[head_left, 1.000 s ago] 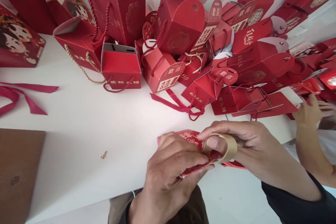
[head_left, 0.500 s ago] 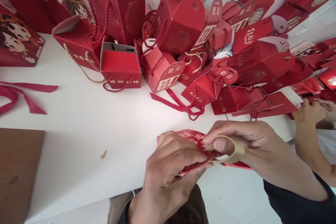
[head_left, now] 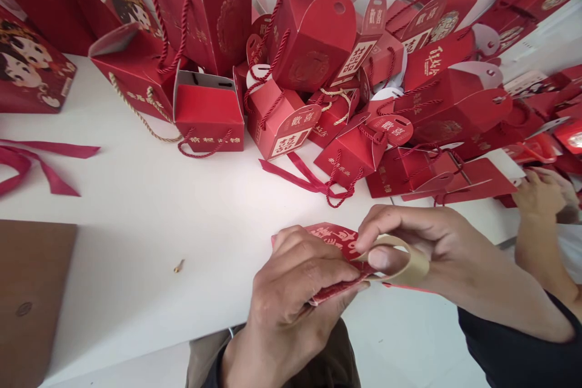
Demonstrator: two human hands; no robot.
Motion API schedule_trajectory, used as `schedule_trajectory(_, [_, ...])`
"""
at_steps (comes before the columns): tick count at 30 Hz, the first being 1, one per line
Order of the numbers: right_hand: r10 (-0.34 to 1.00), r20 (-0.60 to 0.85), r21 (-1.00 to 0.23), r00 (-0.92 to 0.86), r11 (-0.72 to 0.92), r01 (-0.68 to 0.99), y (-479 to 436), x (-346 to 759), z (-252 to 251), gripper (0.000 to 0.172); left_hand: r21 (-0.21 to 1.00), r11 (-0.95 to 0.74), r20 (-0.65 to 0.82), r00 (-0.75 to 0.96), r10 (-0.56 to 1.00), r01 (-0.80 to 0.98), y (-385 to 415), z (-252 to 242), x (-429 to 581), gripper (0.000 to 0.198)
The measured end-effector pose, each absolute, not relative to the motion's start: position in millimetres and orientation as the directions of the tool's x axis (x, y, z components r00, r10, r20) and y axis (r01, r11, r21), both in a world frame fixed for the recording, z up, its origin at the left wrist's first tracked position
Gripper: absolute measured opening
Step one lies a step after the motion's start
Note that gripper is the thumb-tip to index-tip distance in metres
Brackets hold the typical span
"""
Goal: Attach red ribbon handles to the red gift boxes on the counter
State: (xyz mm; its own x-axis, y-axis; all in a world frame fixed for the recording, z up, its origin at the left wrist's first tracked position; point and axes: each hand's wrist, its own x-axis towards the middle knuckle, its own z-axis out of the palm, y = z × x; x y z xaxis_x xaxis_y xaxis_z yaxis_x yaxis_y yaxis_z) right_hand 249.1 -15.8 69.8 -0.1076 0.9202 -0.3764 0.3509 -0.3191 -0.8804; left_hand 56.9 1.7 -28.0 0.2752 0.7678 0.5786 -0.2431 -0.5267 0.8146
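Note:
My left hand [head_left: 302,282] is closed on a red printed piece [head_left: 334,235] with pale characters, its far edge tilted up above the white table. Most of that piece is hidden under my fingers, so its kind is unclear. A loop of beige ribbon [head_left: 416,264] comes out of its right side. My right hand [head_left: 418,236] is curled at the ribbon, the thumb inside the loop and the index fingertip close above the ribbon's end. Below my right hand a thin red edge shows, partly covered.
Many red gift boxes [head_left: 309,36] with rope handles crowd the back of the white table [head_left: 150,206]. Magenta ribbon [head_left: 54,148] and a brown box [head_left: 36,291] lie left. A small gold piece [head_left: 179,267] lies mid-table. Another person's hand [head_left: 541,191] is at right.
My right hand has shifted slightly right, with index finger and thumb a little further apart. The ribbon loop has moved slightly right too. My left hand keeps its hold.

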Motion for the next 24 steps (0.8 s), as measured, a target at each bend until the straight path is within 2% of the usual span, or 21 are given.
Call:
schedule_trajectory(3, [0.919, -0.379, -0.880, -0.109, -0.321, 0.351, -12, 250, 69, 0.014, 0.813, -0.528, 0.581, 0.280, 0.764, -0.244, 1, -27, 56, 0.014])
schedule_trajectory(8, [0.938, -0.314, -0.816, -0.147, -0.187, 0.548, -11, 253, 68, 0.008, 0.814, -0.524, 0.579, 0.280, 0.765, -0.253, 0, -26, 58, 0.015])
schedule_trajectory(11, [0.915, -0.346, -0.771, -0.209, -0.151, 0.618, -10, 258, 72, 0.016, 0.814, -0.520, 0.578, 0.268, 0.771, -0.259, 0, -27, 59, 0.015])
schedule_trajectory(16, [0.830, -0.464, -0.787, -0.309, -0.227, 0.574, 4, 266, 75, 0.014, 0.807, -0.524, 0.586, 0.259, 0.768, -0.270, 1, -28, 59, 0.015])
schedule_trajectory(24, [0.699, -0.536, -0.806, -0.474, -0.257, 0.533, 25, 271, 70, 0.012, 0.809, -0.517, 0.583, 0.261, 0.770, -0.281, 2, -28, 59, 0.014])
